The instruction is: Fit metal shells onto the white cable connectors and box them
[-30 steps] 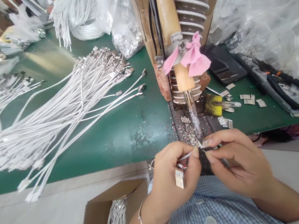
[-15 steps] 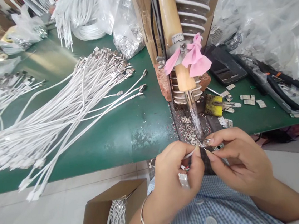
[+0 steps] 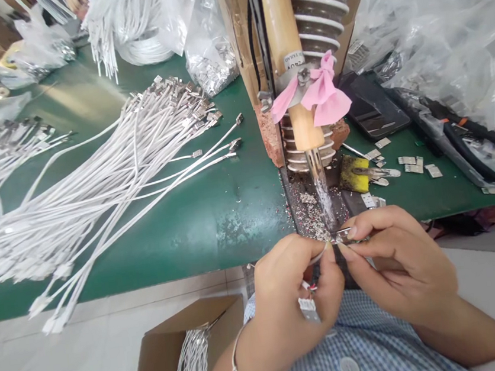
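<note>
Thumb and forefinger of my left hand [image 3: 294,299] pinch the end of a white cable [image 3: 319,256]. A second metal USB plug [image 3: 309,309], with red and white wire ends near it, sticks out from the same palm. My right hand [image 3: 401,257] pinches a small metal USB plug [image 3: 343,232] against the cable end. The two sets of fingertips almost meet, just under the tip of a wooden-handled soldering iron [image 3: 288,32]. The iron points downward, clamped in place with a pink cloth strip [image 3: 329,96] tied on. Fingers partly hide the joint.
Finished-looking white cables [image 3: 108,177] with metal plugs lie heaped on the green table [image 3: 182,240]. A yellow sponge [image 3: 354,174], loose plugs [image 3: 412,163], a phone [image 3: 374,102] and pliers [image 3: 466,145] are at right. Below stands a cardboard box [image 3: 159,350] with cables.
My right hand has brought the plug slightly left and up, closer to the cable end and the iron's tip. My left hand has shifted slightly right, and the plug in its palm has tilted.
</note>
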{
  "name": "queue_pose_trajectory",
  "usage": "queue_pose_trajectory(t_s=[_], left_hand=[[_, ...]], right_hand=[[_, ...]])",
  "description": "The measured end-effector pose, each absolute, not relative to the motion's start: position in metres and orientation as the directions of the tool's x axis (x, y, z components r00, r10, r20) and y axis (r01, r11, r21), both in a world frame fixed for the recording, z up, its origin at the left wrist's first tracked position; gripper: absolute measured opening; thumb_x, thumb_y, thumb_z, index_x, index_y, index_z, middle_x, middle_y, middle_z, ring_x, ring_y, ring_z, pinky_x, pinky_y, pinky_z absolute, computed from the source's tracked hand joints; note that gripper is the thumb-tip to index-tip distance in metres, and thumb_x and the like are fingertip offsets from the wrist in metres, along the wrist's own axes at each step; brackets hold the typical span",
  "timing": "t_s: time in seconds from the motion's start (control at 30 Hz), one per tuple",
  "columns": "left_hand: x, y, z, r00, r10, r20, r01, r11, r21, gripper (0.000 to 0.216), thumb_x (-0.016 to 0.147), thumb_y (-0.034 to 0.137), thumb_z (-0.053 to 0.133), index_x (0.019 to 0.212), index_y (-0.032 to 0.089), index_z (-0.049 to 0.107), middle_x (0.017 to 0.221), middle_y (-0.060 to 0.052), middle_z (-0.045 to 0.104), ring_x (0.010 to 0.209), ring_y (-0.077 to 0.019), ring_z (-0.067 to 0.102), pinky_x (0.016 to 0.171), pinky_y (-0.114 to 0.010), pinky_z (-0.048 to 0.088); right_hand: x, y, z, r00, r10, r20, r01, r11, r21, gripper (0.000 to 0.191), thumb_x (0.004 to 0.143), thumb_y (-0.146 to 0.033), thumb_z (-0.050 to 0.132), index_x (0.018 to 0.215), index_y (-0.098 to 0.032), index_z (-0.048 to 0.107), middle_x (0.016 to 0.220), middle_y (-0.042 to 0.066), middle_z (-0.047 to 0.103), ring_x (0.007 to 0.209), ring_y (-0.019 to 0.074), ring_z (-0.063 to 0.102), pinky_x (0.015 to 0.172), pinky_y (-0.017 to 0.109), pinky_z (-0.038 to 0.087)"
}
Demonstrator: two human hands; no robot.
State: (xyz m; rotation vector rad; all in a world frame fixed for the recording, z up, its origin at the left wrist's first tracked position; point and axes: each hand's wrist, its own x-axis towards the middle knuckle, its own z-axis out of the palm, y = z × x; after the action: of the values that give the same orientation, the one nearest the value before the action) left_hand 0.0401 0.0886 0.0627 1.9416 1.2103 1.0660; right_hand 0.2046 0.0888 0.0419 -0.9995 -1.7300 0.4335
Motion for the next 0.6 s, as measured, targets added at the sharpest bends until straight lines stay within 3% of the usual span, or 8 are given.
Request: queue_pose_trajectory(t_s=[0.6], left_hand=[[0.0395, 0.0880, 0.0623, 0.256, 0.911, 0.322, 0.420, -0.405, 0.812, 0.012, 0.080, 0.002, 0.061, 0.080, 0.014, 0.059, 0.063, 0.004, 0.051, 0.053, -0.0051, 0.041, 0.047, -0.017, 0.034]], right_hand=[[0.2056, 0.0858, 0.0419, -0.095, 0.805, 0.586, 0.402, 0.569, -0.717, 0.023, 0.077, -0.001, 0.061, 0.088, -0.021, 0.062, 0.094, 0.003, 0.059, 0.083, 0.0172, 0.063, 0.068, 0.032, 0.057]])
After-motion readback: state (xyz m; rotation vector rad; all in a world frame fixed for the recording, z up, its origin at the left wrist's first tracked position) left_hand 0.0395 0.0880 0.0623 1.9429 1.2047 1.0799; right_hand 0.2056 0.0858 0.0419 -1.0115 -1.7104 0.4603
